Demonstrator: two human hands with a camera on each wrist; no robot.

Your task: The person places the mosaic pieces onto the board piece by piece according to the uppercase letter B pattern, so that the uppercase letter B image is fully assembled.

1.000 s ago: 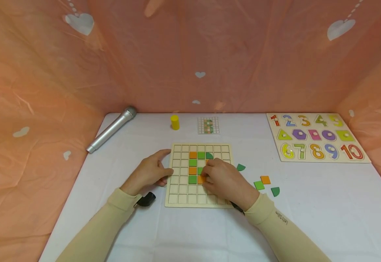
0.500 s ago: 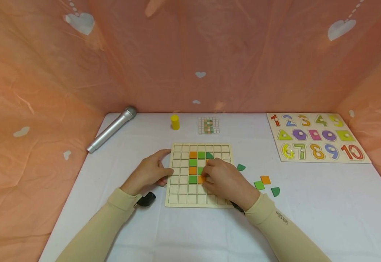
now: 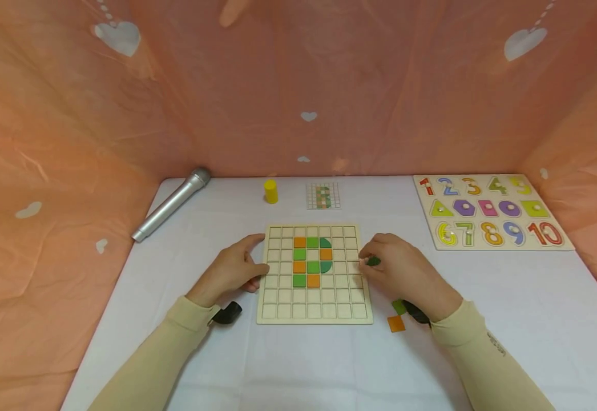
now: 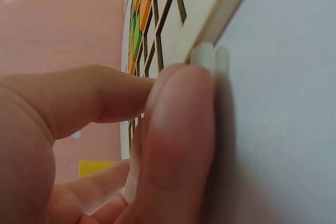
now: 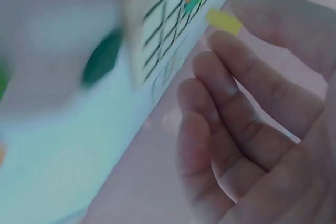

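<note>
A wooden grid board (image 3: 278,311) lies mid-table, with orange, light green and dark green pieces (image 3: 313,267) set in its cells. My left hand (image 3: 228,269) rests at its left edge, thumb and index finger touching the rim. In the left wrist view, the thumb (image 4: 181,124) lies against the board's side. My right hand (image 3: 403,271) is just off the board's right edge, over a dark green quarter-circle piece (image 3: 374,261). In the right wrist view, its fingers (image 5: 252,77) are loosely bent and apart from that piece (image 5: 103,59); nothing shows between them.
A light green square (image 3: 398,307) and an orange square (image 3: 396,324) lie by the right wrist. Behind the board are a pattern card (image 3: 323,196) and a yellow cylinder (image 3: 271,192). A microphone (image 3: 170,206) lies far left, a number puzzle (image 3: 491,212) far right.
My right hand has left the grid and moved right, uncovering a second dark green quarter-circle in it. The loose orange and green squares have shifted nearer me. My left hand stays put.
</note>
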